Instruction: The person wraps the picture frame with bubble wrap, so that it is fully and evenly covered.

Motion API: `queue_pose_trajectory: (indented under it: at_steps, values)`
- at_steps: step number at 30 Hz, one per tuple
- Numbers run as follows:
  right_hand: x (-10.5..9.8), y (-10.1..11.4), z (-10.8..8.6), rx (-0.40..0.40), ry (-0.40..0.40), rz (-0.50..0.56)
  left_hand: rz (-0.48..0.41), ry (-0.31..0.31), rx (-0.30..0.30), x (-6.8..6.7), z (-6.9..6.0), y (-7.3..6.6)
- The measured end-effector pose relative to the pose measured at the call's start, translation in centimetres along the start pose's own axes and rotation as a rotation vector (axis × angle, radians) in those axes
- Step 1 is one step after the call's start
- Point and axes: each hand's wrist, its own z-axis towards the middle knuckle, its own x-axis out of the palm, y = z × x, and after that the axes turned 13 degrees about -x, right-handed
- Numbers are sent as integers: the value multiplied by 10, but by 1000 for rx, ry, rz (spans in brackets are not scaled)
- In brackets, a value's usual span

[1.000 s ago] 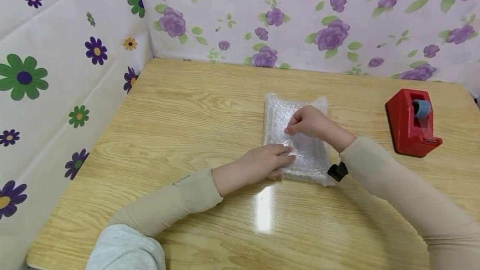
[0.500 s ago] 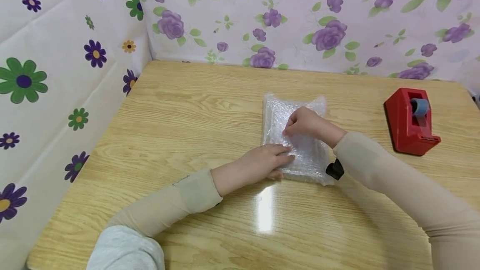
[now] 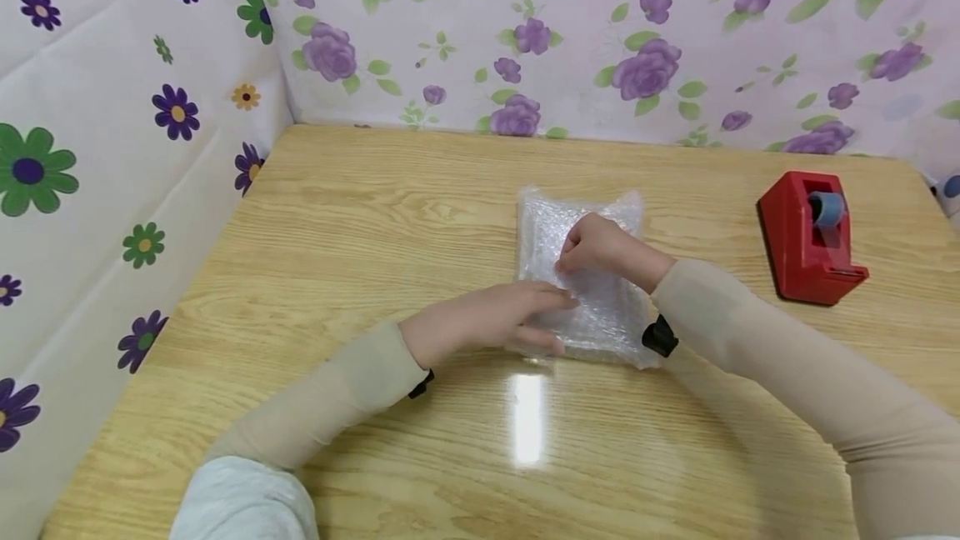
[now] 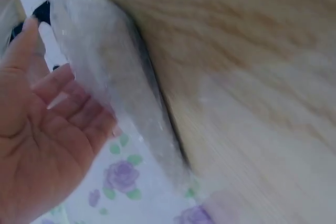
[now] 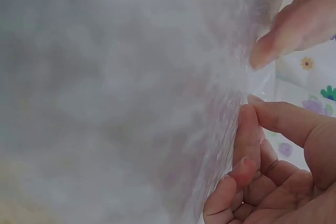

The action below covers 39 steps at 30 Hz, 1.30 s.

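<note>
A flat bundle in bubble wrap lies on the wooden table, its contents blurred by the plastic. The right hand is above its middle, thumb and forefinger pinched together at the wrap. In the right wrist view a thin clear film stands out beside that thumb and forefinger; whether it is tape or loose wrap I cannot tell. The left hand reaches over the bundle's left near part with its fingers extended. Its palm faces the wrapped bundle in the left wrist view.
A red tape dispenser with a bluish roll stands at the right of the table. Flowered cloth hangs behind the table and along its left side. Both forearms wear beige sleeves.
The left hand has shifted slightly left, and its thumb has spread from the fingers. The right hand keeps its pinch over the bundle. The whole view has drifted slightly.
</note>
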Motion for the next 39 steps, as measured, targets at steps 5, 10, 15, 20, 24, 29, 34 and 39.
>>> queue_pose_trajectory:
  at_steps: [5, 10, 15, 20, 24, 29, 34, 39]
  values:
    - [0, 0, -1, 11, -2, -6, 23, -146, -84, -5, 2, 7]
    - [2, -1, 0, 11, -7, -34, 193, -162, -149, -5, 3, 11]
    - [0, 3, 3, 9, -6, -69, 346, -96, -244, -7, 5, 6]
    - [-3, 11, 8, 3, -7, -128, 424, -54, -348, -7, 6, 1]
    - [-6, 14, 8, 20, 8, -185, 436, -52, -363, -5, 5, 0]
    - [-11, 8, 3, 62, 72, -210, 438, -30, -353, -3, 4, 0]
    - [-15, 0, -6, 46, 78, -221, 437, -29, -338, -1, 2, -2]
    - [-13, -7, -20, -169, -17, -265, 470, -59, -358, -1, 3, -5]
